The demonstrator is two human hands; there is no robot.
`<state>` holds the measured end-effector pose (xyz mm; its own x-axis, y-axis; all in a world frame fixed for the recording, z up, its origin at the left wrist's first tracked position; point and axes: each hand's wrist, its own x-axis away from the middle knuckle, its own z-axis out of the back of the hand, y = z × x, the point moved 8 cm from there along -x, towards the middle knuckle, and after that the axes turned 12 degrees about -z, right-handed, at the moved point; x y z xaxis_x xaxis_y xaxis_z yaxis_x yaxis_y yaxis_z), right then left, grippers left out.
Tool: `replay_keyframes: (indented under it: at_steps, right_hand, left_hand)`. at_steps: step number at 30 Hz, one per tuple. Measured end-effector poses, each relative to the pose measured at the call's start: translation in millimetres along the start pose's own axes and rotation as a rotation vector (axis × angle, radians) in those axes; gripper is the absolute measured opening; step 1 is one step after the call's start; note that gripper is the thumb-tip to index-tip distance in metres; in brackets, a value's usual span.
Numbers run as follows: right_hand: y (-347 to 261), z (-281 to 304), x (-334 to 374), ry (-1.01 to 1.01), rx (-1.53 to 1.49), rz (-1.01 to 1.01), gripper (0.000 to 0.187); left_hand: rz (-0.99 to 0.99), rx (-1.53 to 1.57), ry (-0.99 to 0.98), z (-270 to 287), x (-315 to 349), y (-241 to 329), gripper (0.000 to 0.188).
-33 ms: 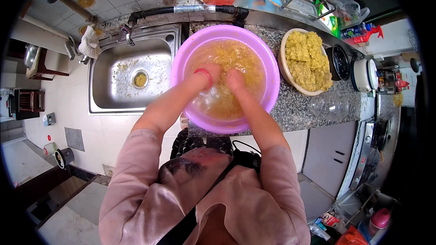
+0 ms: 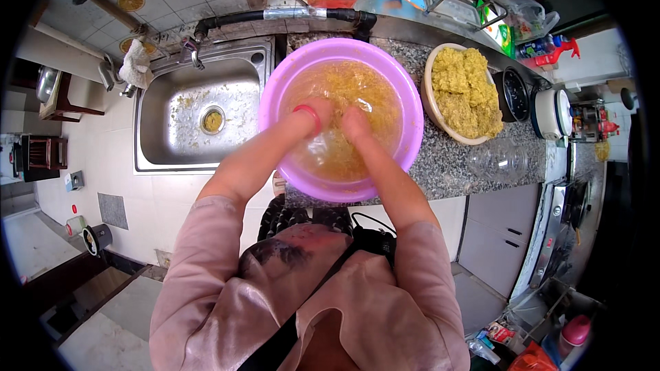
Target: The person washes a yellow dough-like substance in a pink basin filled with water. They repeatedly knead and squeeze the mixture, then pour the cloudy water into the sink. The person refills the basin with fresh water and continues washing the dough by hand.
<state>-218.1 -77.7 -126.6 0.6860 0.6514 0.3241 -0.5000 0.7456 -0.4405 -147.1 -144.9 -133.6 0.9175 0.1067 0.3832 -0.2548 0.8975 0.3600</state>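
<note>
Far left, a steel sink (image 2: 185,151) can be seen with yellowish scraps (image 2: 213,121) caught around its drain. Right beside it, a big pinky-purple basin (image 2: 413,117) is set on the speckled counter (image 2: 440,168), filled with cloudy water and loose yellow bits (image 2: 354,81). The left hand (image 2: 321,108), red band (image 2: 314,118) at the wrist, is dipped in there, and the right hand (image 2: 355,122) is dipped just beside it, a small gap left between them. Fingers are hidden by the murk, so whether anything's gripped can't be told. Further right, a cream bowl (image 2: 427,89) is heaped with yellow mash (image 2: 464,89), with a black bowl (image 2: 515,94) placed next to it.
</note>
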Motion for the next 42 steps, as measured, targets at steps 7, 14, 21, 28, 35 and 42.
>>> replay_keyframes:
  at_steps: [7, 14, 21, 28, 35, 42]
  right_hand:
    - [0, -3, 40, -0.073, 0.109, -0.01, 0.024]
    - [36, -65, 44, -0.214, 0.314, 0.19, 0.022]
    - [70, -86, 69, -0.495, -0.679, -0.677, 0.028]
    - [55, -80, 80, -0.675, -1.013, -0.768, 0.023]
    - [-14, -7, 98, -0.692, -1.667, -0.649, 0.013]
    - [-7, 7, 79, -0.703, -1.804, -0.51, 0.016]
  left_hand:
    - [-0.166, -0.127, -0.129, -43, 10, -1, 0.023]
    - [-0.469, -0.092, -0.262, -90, 9, 35, 0.024]
    - [-0.156, 0.467, -0.074, -37, 38, 54, 0.025]
    - [-0.133, 0.627, 0.003, -7, 82, 79, 0.03]
    - [-0.079, 0.935, 0.616, 47, 132, 65, 0.037]
    - [0.014, 0.738, 0.912, 56, 155, 18, 0.027]
